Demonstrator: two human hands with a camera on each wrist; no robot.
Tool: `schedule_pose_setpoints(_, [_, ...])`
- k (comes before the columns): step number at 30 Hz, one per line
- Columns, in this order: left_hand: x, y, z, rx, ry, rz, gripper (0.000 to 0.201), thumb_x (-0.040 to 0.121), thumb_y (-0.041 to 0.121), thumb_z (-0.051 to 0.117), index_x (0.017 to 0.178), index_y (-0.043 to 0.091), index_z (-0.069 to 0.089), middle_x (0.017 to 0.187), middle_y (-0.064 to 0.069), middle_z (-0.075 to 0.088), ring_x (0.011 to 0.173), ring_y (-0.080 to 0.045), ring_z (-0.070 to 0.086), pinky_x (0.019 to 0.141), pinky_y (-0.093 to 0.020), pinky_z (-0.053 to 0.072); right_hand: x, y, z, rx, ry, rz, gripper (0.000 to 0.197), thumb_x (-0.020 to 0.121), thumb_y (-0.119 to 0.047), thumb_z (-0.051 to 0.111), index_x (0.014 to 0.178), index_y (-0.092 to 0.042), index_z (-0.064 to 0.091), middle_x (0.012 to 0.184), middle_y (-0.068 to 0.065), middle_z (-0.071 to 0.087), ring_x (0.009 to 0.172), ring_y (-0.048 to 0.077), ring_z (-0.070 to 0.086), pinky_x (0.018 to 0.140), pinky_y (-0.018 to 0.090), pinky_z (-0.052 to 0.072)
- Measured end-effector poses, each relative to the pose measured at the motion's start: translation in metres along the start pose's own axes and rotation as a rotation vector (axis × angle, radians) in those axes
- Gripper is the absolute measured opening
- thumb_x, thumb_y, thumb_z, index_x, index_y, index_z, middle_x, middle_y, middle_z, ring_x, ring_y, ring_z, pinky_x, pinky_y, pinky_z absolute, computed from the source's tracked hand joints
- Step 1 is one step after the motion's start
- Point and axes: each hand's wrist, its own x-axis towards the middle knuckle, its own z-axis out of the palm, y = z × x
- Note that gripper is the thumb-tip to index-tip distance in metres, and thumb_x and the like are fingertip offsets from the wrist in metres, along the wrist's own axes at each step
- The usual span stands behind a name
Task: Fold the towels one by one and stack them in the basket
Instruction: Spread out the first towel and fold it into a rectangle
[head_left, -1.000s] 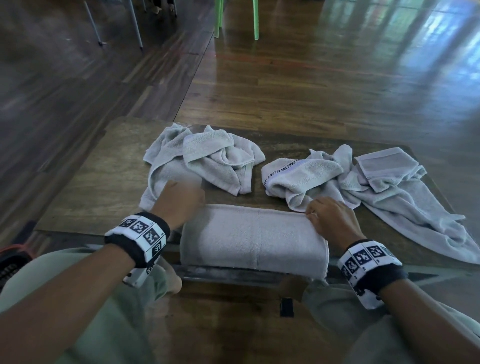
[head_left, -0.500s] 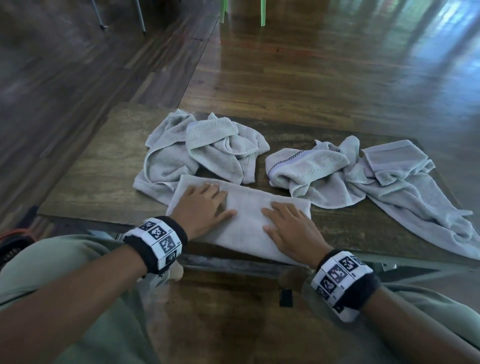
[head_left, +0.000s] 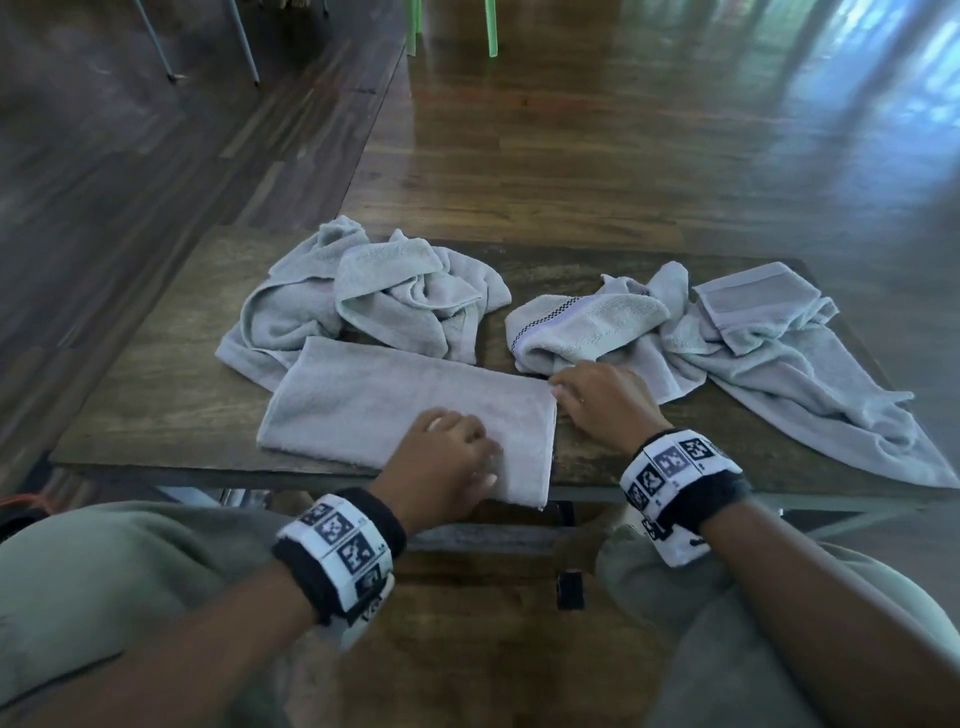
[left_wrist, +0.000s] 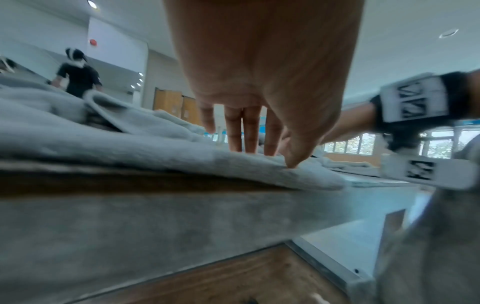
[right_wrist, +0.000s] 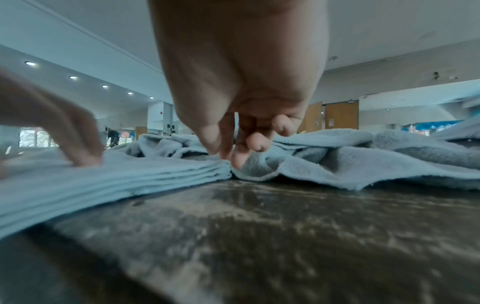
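Observation:
A grey towel, folded into a flat rectangle of several layers, lies at the near edge of the wooden table. My left hand rests on its near right part, with straight fingers and thumb tip touching the cloth. My right hand is at the towel's far right corner, where its curled fingertips and thumb pinch the layered edge. No basket is in view.
Two crumpled grey towel heaps lie behind: one at the far left, and one at the right that spreads toward the table's right edge. Green chair legs stand far off on the wood floor. My knees are under the near edge.
The towel was folded away from the near edge and pressed flat. Both hands then slid right: the left to the near right part, the right to the far right corner.

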Motion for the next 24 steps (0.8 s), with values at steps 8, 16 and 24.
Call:
schedule_pose_setpoints(8, [0.004, 0.043, 0.029, 0.022, 0.096, 0.025, 0.049, 0.062, 0.054, 0.073, 0.097, 0.022, 0.058, 0.096, 0.001, 0.06, 0.086, -0.02, 0.056, 0.078, -0.035, 0.045, 0.013, 0.006, -0.002, 0.016, -0.105, 0.001, 0.026, 0.093, -0.04, 0.045, 0.093, -0.029, 0.069, 0.09, -0.003, 0.067, 0.086, 0.021, 0.062, 0.073, 0.034, 0.048])
schedule_pose_setpoints(16, [-0.009, 0.051, 0.033, 0.022, 0.29, 0.095, 0.02, 0.074, 0.037, 0.062, 0.088, 0.022, 0.062, 0.084, 0.004, 0.063, 0.08, -0.017, 0.058, 0.081, -0.033, 0.033, 0.009, 0.008, -0.003, 0.13, -0.133, 0.045, 0.016, 0.082, -0.04, 0.059, 0.088, -0.028, 0.068, 0.077, -0.015, 0.057, 0.081, 0.012, 0.059, 0.071, 0.028, 0.044])
schedule_pose_setpoints(24, [-0.014, 0.072, 0.013, -0.112, 0.401, -0.064, 0.015, 0.07, 0.032, 0.063, 0.08, 0.021, 0.058, 0.077, 0.007, 0.061, 0.074, -0.015, 0.055, 0.075, -0.029, 0.033, -0.004, 0.021, -0.026, 0.594, -0.196, 0.072, 0.008, 0.082, -0.013, 0.06, 0.076, -0.009, 0.057, 0.057, -0.003, 0.056, 0.049, 0.005, 0.05, 0.057, 0.023, 0.042])
